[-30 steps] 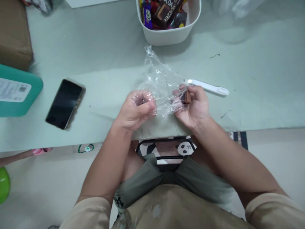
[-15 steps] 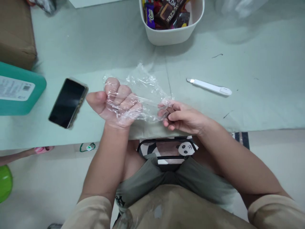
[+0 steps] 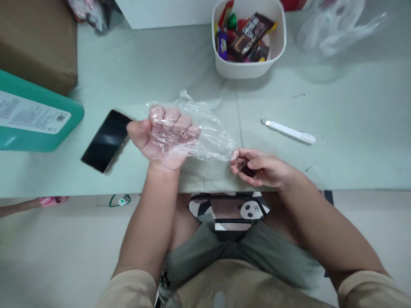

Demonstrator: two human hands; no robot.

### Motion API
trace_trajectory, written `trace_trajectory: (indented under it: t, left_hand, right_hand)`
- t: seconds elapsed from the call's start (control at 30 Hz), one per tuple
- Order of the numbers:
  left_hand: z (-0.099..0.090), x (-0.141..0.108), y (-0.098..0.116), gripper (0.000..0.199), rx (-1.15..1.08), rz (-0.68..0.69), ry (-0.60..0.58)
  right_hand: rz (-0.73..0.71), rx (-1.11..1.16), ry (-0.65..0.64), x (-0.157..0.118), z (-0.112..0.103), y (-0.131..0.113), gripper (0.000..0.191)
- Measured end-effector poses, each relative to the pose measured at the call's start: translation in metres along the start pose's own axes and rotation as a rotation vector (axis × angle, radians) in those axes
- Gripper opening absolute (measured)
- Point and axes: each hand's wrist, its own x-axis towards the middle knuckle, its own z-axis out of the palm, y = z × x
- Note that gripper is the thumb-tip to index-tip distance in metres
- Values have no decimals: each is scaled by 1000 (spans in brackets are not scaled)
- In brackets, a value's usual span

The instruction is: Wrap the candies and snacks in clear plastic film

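Observation:
Clear plastic film (image 3: 213, 137) stretches between my two hands above the table. My left hand (image 3: 167, 137) is palm up with its fingers curled, and the film lies over the fingers and palm. At the film's right end, my right hand (image 3: 261, 167) pinches a small dark brown piece (image 3: 248, 170), its fingertips touching the film's edge. A white cutter (image 3: 289, 131) lies on the table to the right, beyond my right hand. The black phone (image 3: 107, 141) rests just left of my left hand.
A white tub (image 3: 248, 70) of wrapped sweets stands at the back. Clear plastic (image 3: 337, 34) lies at the back right. On the left are a green container (image 3: 69, 111) and a brown box (image 3: 38, 42). The table's front edge (image 3: 205, 191) runs below my hands.
My right hand has moved away from my left hand, drawing the film's right end out tauter. The camera view has shifted, showing more of the tub.

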Motion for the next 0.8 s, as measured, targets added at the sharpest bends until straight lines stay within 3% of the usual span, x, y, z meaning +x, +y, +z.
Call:
trace_trajectory:
  t: [0.1, 0.2, 0.3, 0.43, 0.53, 0.6, 0.7, 0.8]
  left_hand:
    - [9, 0, 6, 34, -65, -131, 38]
    - [14, 1, 10, 24, -76, -189, 25]
    - [16, 4, 11, 32, 38, -178, -6]
    - [15, 7, 12, 36, 95, -199, -24]
    - [14, 8, 13, 35, 83, -198, -23]
    - [12, 8, 14, 36, 78, -209, -11]
    - [10, 9, 16, 39, 84, -251, 15]
    - [7, 9, 18, 38, 78, -266, -14]
  right_hand:
    - [-58, -194, 277, -6, 9, -11, 23]
    - [-232, -485, 454, -10, 20, -36, 16]
    - [-449, -837, 623, 0, 28, -83, 17]
    - [-626, -1231, 880, 44, 27, -164, 32]
    - [-624, -1228, 873, 92, 11, -219, 38]
    - [-527, -992, 724, 125, -7, -248, 41]
    - [-435, -729, 603, 164, -33, -277, 53]
    - [-348, -701, 532, 178, -45, -295, 56]
